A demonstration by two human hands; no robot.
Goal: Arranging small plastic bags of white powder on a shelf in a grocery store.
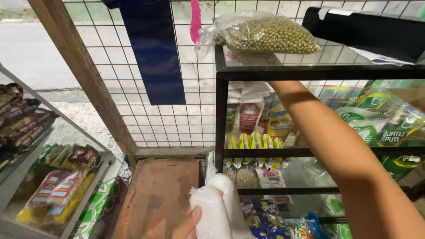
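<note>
My left hand point(188, 223) shows at the bottom edge, its thumb pressed on two white, tightly filled plastic bags point(219, 206) held upright in front of the black-framed glass shelf point(310, 72). My right forearm point(318, 128) reaches up and left across the shelf front to its top bar. The right hand itself is hidden behind that bar, under a clear bag of green beans point(265, 33) lying on the glass top. Whether it grips anything cannot be seen.
The shelf holds several sachets and packets point(254, 141) on its tiers. Wire mesh point(133, 115) with a dark blue strip point(155, 53) and a wooden post point(84, 75) stands behind. A glass case of snack packs point(57, 186) is at left, a reddish board point(159, 194) below.
</note>
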